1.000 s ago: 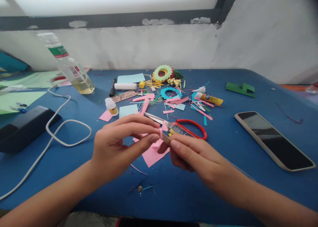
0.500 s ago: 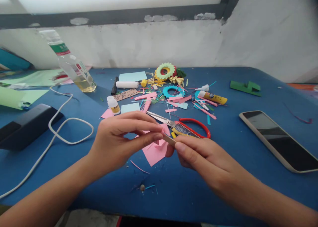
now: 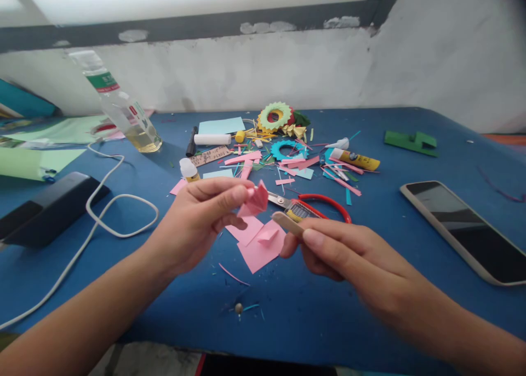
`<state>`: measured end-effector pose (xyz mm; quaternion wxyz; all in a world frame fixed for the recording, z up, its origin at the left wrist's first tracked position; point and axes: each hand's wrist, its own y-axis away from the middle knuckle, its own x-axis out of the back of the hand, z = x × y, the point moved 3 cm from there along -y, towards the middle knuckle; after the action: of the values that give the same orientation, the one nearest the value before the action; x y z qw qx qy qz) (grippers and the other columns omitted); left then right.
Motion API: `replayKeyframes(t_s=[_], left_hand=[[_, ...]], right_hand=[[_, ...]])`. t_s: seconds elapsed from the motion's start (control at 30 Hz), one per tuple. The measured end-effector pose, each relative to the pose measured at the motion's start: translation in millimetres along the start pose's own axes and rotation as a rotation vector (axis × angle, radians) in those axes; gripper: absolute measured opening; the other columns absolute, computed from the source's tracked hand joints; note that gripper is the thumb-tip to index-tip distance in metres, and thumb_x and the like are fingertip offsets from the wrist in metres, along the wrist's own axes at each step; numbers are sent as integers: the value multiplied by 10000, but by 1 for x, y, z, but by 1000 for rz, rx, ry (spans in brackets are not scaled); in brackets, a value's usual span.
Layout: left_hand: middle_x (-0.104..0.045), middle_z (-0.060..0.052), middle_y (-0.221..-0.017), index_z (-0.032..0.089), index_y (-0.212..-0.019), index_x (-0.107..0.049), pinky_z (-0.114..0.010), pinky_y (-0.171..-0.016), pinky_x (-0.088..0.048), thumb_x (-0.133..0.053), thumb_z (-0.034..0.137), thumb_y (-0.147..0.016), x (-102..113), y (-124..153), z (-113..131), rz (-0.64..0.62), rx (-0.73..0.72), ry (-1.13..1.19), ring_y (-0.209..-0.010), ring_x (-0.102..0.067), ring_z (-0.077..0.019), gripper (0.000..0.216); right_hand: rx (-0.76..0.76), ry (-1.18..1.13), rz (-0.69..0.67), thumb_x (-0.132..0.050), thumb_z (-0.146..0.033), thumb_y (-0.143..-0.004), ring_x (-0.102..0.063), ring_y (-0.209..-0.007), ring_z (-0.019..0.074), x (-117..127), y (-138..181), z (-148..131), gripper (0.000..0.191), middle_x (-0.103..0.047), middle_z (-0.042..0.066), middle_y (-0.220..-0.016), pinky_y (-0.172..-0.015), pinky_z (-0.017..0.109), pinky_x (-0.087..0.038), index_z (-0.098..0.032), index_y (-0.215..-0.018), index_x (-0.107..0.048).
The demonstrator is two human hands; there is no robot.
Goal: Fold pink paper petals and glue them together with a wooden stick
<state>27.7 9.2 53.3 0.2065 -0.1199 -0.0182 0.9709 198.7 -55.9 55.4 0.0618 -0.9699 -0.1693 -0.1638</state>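
Note:
My left hand (image 3: pixel 201 217) pinches a small folded pink paper piece (image 3: pixel 255 199) between thumb and fingers, held just above the blue table (image 3: pixel 370 288). My right hand (image 3: pixel 337 250) grips a flat wooden stick (image 3: pixel 287 222), its rounded tip pointing toward the pink piece with a small gap between them. Below the hands lie pink paper offcuts (image 3: pixel 257 244). Red-handled scissors (image 3: pixel 316 206) rest on the table just behind my right hand.
A phone (image 3: pixel 464 228) lies at the right. A glue stick (image 3: pixel 355 160), small glue bottle (image 3: pixel 189 170), paper rings (image 3: pixel 274 116) and several scraps fill the middle back. A tilted plastic bottle (image 3: pixel 123 113), a black box (image 3: pixel 49 209) and a white cable (image 3: pixel 110 200) are at the left.
My left hand has lifted the pink piece up and away from the stick tip, so the two now stand apart. My right hand has kept its grip on the stick.

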Motion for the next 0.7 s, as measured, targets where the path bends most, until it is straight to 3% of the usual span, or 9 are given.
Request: replayKeyframes(t_s=[0.13,0.23,0.33,0.53,0.63,0.7], left_hand=[[-704,18,-724,217,-750,-710,-79,-509,-528,-684,269,-766,5,-2,-9,67,207,196,-586,-645,-57,60],[-708,-8,-778,207,-801,-679,-124,-532,-551,-610,316,-825,5,-1,-13,44,221,93,-646,-671,-94,132],[-704,-22,-805,205,-817,-662,-171,-545,-565,-592,364,-830,0,2,-14,-19,225,23,-679,-675,-120,174],[-670,11,-684,169,-715,-697,-131,-530,-531,-739,290,-709,-12,10,-12,-22,353,248,-579,-615,-68,128],[-647,42,-621,171,-708,-709,-89,-517,-497,-743,262,-709,-14,12,-10,-46,293,224,-545,-587,-34,97],[-643,50,-599,202,-745,-721,-88,-527,-492,-708,265,-749,-14,13,-9,-75,173,123,-544,-583,-31,65]], right_hand=[[103,141,131,-334,-356,-958,-538,-608,100,3,0,-2,320,-577,-27,-672,-528,216,-410,-266,-826,-611],[259,342,224,-413,-303,-934,-599,-717,126,5,0,-7,198,-658,-3,-810,-614,240,-439,-243,-923,-601],[374,537,274,-456,-266,-916,-596,-693,140,5,1,-8,163,-655,23,-788,-619,261,-441,-223,-976,-601],[601,915,423,-528,-149,-871,-590,-716,125,8,6,-7,191,-663,22,-816,-641,239,-451,-215,-1028,-615],[660,1015,435,-580,-107,-833,-578,-695,112,7,7,-5,255,-653,5,-785,-605,217,-442,-213,-1062,-617],[670,1042,434,-591,-112,-829,-565,-687,111,7,8,-4,258,-646,3,-769,-599,215,-438,-213,-1065,-620]])
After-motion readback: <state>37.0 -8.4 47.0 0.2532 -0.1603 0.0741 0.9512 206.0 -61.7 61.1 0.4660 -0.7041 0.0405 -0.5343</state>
